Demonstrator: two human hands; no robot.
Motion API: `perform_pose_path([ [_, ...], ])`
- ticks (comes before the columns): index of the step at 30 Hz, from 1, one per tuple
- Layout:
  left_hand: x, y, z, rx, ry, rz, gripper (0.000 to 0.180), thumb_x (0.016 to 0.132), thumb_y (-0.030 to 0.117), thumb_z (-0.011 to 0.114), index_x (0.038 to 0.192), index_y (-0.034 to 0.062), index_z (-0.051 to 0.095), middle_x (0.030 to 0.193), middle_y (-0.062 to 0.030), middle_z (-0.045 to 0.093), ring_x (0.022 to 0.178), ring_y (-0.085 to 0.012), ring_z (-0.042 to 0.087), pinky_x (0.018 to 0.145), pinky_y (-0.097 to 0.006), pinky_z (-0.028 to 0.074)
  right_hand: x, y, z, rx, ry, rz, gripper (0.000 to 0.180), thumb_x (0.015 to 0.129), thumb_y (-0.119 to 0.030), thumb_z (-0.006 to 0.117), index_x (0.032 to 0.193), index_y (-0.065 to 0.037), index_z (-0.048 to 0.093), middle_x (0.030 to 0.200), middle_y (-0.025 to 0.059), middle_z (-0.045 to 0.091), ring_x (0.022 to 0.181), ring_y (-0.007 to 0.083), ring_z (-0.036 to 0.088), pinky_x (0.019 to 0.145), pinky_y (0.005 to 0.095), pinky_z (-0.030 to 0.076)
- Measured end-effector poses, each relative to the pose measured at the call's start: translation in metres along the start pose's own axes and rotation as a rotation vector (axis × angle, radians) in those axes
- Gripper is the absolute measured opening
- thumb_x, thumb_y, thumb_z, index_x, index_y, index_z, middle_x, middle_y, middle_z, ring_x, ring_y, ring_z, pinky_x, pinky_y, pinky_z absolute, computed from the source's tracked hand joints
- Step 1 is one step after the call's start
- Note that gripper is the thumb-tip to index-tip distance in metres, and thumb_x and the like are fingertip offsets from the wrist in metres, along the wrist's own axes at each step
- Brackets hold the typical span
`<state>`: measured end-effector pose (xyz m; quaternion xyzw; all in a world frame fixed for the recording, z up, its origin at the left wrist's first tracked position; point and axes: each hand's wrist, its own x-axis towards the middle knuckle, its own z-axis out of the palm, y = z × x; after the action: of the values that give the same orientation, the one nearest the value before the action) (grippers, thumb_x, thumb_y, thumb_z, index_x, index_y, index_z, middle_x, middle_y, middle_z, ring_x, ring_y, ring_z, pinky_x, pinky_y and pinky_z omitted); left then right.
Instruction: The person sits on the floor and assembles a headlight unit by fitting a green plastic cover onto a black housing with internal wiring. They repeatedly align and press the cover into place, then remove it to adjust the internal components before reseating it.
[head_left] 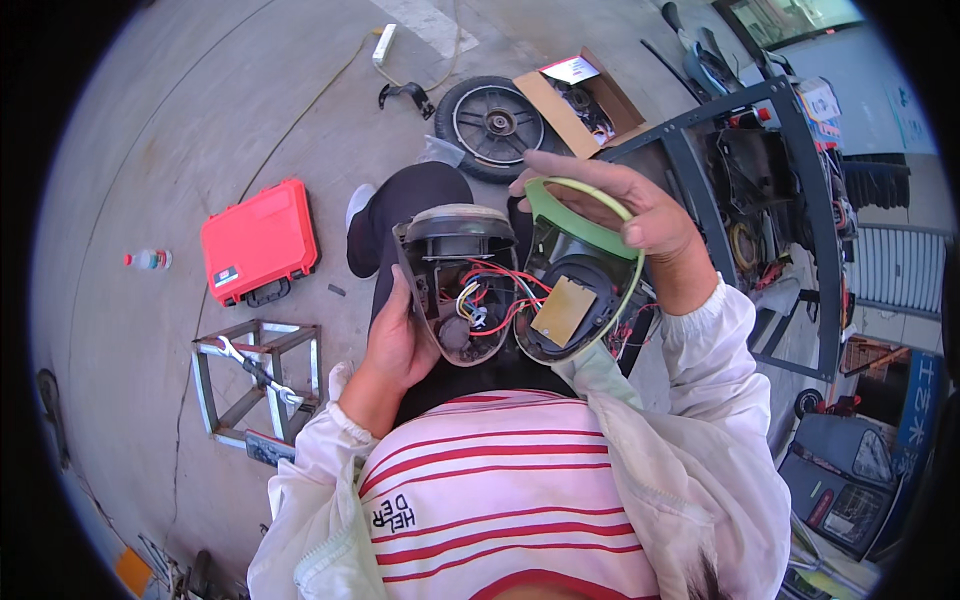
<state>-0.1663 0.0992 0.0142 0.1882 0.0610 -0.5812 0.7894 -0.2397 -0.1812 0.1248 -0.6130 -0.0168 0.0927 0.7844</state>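
Observation:
In my lap lie two opened halves of what looks like a scooter headlamp unit, joined by red, yellow and white wires [500, 272]. My left hand [398, 345] is wrapped round the side of the dark lamp housing [428, 300], whose hollow inside faces up. On the right, a green-rimmed cover [575, 224] is tilted, with my right hand [640, 205] gripping its far edge, thumb on the rim. A round black part bearing a tan rectangular plate [564, 312] sits inside this cover. Some of the right fingers are hidden behind the rim.
A wheel with a tyre [490, 125] and an open cardboard box [590, 105] lie ahead. On the left are a red hard case [260, 240], a bottle [148, 260] and a metal frame [225, 400] with wrenches [260, 372] on it. A dark metal rack [690, 150] stands close on the right.

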Motion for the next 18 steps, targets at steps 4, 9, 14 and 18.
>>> perform_pose_path([
  [4, 0.0, 0.0, -0.005, 0.286, 0.169, -0.021, 0.053, 0.107, 0.038, 0.038, 0.15, 0.0089, 0.034, 0.134, -0.0124, 0.058, 0.108, -0.026, 0.065, 0.089, -0.037, 0.057, -0.008, 0.007, -0.006, -0.021, 0.011, 0.02, 0.1, 0.071, -0.044, 0.075, 0.149, 0.006, 0.037, 0.14, 0.0189, 0.054, 0.127, 0.0228, 0.054, 0.11, 0.0336, 0.036],
  [9, -0.004, 0.015, 0.011, 1.254, 0.423, 0.105, 0.043, 0.101, 0.022, 0.053, 0.141, 0.0073, 0.049, 0.117, -0.0138, 0.066, 0.09, -0.0218, 0.07, 0.078, -0.032, 0.056, -0.025, 0.02, -0.016, -0.056, 0.036, 0.073, 0.092, 0.074, -0.04, 0.073, 0.149, 0.002, 0.039, 0.138, 0.0176, 0.056, 0.124, 0.0219, 0.054, 0.109, 0.0322, 0.037],
  [14, 0.0, 0.016, 0.08, 1.613, -0.044, 0.716, 0.03, 0.095, 0.014, 0.063, 0.121, -0.0004, 0.064, 0.102, -0.011, 0.068, 0.082, -0.0142, 0.066, 0.073, -0.026, 0.052, -0.033, 0.023, -0.013, -0.149, 0.06, 0.077, 0.085, 0.076, -0.037, 0.072, 0.148, -0.001, 0.043, 0.135, 0.0137, 0.058, 0.12, 0.0184, 0.054, 0.106, 0.0304, 0.038],
  [18, 0.037, -0.031, 0.12, 1.54, -0.237, 0.29, 0.023, 0.094, 0.016, 0.066, 0.107, -0.0029, 0.067, 0.093, -0.0118, 0.067, 0.078, -0.0152, 0.064, 0.073, -0.028, 0.052, -0.038, 0.018, -0.004, -0.145, 0.132, 0.119, 0.079, 0.078, -0.031, 0.072, 0.147, -0.003, 0.046, 0.132, 0.0101, 0.059, 0.117, 0.0156, 0.053, 0.104, 0.0297, 0.039],
])
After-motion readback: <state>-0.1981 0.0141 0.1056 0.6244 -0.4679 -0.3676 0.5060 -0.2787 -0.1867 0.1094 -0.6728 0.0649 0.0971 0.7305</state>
